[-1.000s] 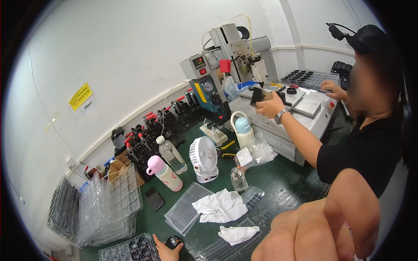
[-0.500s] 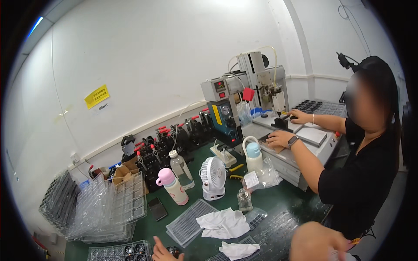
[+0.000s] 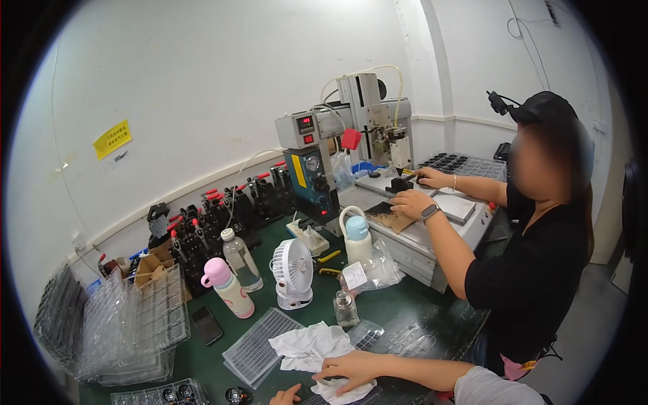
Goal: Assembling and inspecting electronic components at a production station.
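Note:
My right hand [image 3: 356, 368] reaches in from the lower right and rests on a small crumpled white cloth [image 3: 361, 391], its fingers apart. Just behind it lies a larger white cloth [image 3: 310, 344]. At the lower edge, only the fingers of my left hand [image 3: 287, 395] show, stretched out, with nothing visible in them. Left of those fingers sits a round black part with a shiny lens-like face [image 3: 236, 395]. Farther left is a clear tray [image 3: 158, 395] with several similar round parts. A clear gridded sheet [image 3: 260, 347] lies flat behind my left hand.
A co-worker [image 3: 540, 250] works at a dispensing machine [image 3: 378, 128] on the right. On the green table stand a pink-capped bottle [image 3: 229, 290], a clear bottle [image 3: 241, 260], a white fan [image 3: 292, 273] and a glass jar [image 3: 345, 309]. Clear trays [image 3: 121, 331] are stacked left, beside a phone [image 3: 206, 325].
The view has shifted right. My right hand has swung left from the table's right side onto the small cloth. My left hand has moved right, away from the round part.

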Demonstrator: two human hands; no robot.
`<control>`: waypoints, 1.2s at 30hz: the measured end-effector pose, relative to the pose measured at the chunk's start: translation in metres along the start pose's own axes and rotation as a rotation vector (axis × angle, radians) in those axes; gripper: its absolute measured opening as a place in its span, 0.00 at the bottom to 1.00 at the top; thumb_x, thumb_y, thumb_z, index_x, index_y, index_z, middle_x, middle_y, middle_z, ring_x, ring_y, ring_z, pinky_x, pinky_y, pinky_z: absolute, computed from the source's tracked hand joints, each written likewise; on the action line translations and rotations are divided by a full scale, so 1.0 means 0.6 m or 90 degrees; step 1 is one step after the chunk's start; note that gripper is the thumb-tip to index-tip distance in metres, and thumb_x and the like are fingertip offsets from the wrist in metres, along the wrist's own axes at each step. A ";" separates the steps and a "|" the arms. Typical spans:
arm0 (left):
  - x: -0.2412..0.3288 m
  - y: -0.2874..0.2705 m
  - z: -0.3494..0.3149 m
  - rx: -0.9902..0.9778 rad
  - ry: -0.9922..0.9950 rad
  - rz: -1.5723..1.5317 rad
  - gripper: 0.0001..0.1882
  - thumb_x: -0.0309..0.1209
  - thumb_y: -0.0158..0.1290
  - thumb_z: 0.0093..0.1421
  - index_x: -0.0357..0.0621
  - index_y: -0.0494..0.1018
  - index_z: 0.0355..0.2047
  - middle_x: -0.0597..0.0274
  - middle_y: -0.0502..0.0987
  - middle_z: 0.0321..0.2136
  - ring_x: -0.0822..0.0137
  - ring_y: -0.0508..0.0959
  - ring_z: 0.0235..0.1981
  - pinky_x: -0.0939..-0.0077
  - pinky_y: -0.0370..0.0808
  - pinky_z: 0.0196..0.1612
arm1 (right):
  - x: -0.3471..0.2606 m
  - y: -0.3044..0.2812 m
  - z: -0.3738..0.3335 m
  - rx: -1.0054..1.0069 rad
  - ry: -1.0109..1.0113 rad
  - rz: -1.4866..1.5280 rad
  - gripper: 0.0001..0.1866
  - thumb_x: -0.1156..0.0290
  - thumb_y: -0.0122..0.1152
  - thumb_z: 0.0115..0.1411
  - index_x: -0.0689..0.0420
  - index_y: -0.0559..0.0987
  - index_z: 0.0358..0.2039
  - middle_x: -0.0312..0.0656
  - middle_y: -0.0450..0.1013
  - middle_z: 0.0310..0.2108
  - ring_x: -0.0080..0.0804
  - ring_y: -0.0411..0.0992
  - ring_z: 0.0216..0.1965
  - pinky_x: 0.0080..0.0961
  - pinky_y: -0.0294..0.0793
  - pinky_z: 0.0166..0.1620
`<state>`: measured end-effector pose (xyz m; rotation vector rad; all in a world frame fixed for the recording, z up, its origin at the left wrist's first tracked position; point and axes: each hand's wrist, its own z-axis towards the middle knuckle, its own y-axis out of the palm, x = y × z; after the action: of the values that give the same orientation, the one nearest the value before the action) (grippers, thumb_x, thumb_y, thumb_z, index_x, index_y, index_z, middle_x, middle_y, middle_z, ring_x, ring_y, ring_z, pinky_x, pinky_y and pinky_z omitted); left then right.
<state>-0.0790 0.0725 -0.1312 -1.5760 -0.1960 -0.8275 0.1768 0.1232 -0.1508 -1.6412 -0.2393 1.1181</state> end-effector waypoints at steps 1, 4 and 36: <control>-0.006 0.002 0.002 -0.020 -0.008 0.009 0.43 0.32 0.69 0.32 0.45 0.66 0.53 0.51 0.73 0.37 0.52 0.72 0.38 0.63 0.71 0.42 | 0.005 0.007 0.000 0.009 -0.020 0.006 0.32 0.54 0.60 0.52 0.44 0.64 0.57 0.40 0.67 0.43 0.39 0.71 0.40 0.32 0.71 0.39; -0.002 0.005 0.002 -0.036 -0.019 0.009 0.42 0.31 0.69 0.32 0.45 0.68 0.52 0.53 0.74 0.33 0.53 0.73 0.36 0.63 0.71 0.40 | 0.019 0.021 -0.004 0.017 -0.042 0.008 0.21 0.58 0.59 0.54 0.49 0.72 0.49 0.38 0.68 0.41 0.37 0.72 0.38 0.30 0.71 0.39; -0.001 0.004 0.001 -0.102 0.046 -0.123 0.23 0.26 0.65 0.38 0.39 0.71 0.36 0.54 0.72 0.24 0.58 0.73 0.25 0.68 0.70 0.31 | -0.009 0.031 -0.002 0.310 0.036 -0.039 0.10 0.62 0.59 0.54 0.56 0.76 0.32 0.39 0.72 0.29 0.35 0.72 0.34 0.30 0.71 0.36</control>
<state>-0.0777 0.0728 -0.1336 -1.6911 -0.2371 -1.0710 0.1678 0.1116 -0.1632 -1.2213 0.0222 0.9873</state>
